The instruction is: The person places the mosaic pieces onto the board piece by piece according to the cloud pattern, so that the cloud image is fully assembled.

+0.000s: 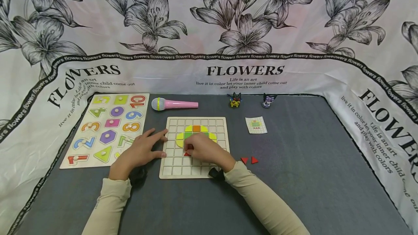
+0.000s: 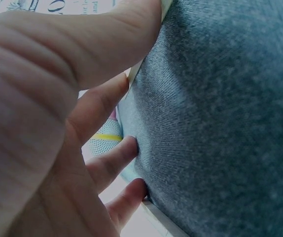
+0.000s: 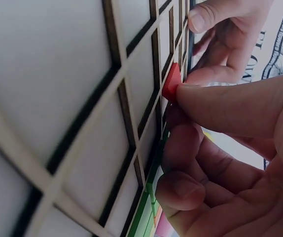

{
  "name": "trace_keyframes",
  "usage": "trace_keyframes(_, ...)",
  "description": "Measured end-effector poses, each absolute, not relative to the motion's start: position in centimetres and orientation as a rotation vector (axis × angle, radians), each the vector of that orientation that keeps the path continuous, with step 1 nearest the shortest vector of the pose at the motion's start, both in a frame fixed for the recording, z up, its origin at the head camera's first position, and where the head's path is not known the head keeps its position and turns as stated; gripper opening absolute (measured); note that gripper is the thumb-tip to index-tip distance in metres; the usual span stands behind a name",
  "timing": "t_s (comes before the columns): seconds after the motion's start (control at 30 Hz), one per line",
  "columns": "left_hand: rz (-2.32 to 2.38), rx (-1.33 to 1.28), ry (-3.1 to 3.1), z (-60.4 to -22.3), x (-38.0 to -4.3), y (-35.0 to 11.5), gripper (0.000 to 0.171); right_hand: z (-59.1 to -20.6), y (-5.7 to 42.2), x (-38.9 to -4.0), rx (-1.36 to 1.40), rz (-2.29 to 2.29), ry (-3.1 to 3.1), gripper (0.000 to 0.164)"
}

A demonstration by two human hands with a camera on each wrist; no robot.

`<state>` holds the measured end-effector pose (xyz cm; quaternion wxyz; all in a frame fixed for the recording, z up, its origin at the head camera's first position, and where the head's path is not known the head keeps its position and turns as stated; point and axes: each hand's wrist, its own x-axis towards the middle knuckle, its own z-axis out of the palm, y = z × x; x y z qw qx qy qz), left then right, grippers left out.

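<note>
A square wooden grid board (image 1: 173, 162) lies flat on the dark grey cloth, with yellow, green and orange pieces set in its upper cells. My left hand (image 1: 140, 151) rests at the board's left edge, thumb and fingertips touching it and fingers spread. Over the middle of the grid is my right hand (image 1: 206, 149), pinching a red triangular piece (image 3: 171, 85) between thumb and index finger, right at the cells just below the green pieces (image 3: 151, 190). The hand hides part of the coloured pattern in the head view.
Two red triangles (image 1: 254, 160) lie right of the board, below a small pattern card (image 1: 256, 125). Left is a number-and-shape puzzle board (image 1: 85, 113), partly under the left hand. Behind stand a pink toy microphone (image 1: 179, 104) and two small figurines (image 1: 234, 100).
</note>
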<state>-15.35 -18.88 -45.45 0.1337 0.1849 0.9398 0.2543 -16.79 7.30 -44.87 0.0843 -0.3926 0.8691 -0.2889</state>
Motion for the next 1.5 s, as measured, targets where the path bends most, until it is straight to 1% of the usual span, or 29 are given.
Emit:
trace_keyframes(0.23, 0.744, 0.552, 2.728, -45.5, -15.3, -18.9, 0.081, -44.7, 7.2, -16.6, -1.222, -0.829, 2.606, 0.020)
trace_keyframes(0.5, 0.727, 0.538, 2.723, -45.5, -15.3, -18.9, 0.082, -44.5, 7.8, -16.2, -1.113, -0.909, 2.592, 0.014)
trace_keyframes(0.63, 0.722, 0.538, 2.727, -45.3, -15.2, -18.9, 0.081, -44.1, 8.7, -15.9, -1.093, -0.973, 2.591, 0.014)
trace_keyframes(0.77, 0.717, 0.529, 2.724, -45.1, -15.2, -18.9, 0.082, -44.0, 10.0, -15.7, -1.090, -1.010, 2.605, 0.016)
trace_keyframes(1.0, 0.707, 0.529, 2.719, -45.1, -15.4, -18.7, 0.082, -43.9, 12.9, -14.7, -0.988, -1.078, 2.621, 0.011)
trace_keyframes(1.5, 0.738, 0.546, 2.732, -45.0, -15.1, -18.6, 0.079, -44.4, 19.7, -13.4, -0.869, -1.151, 2.736, 0.010)
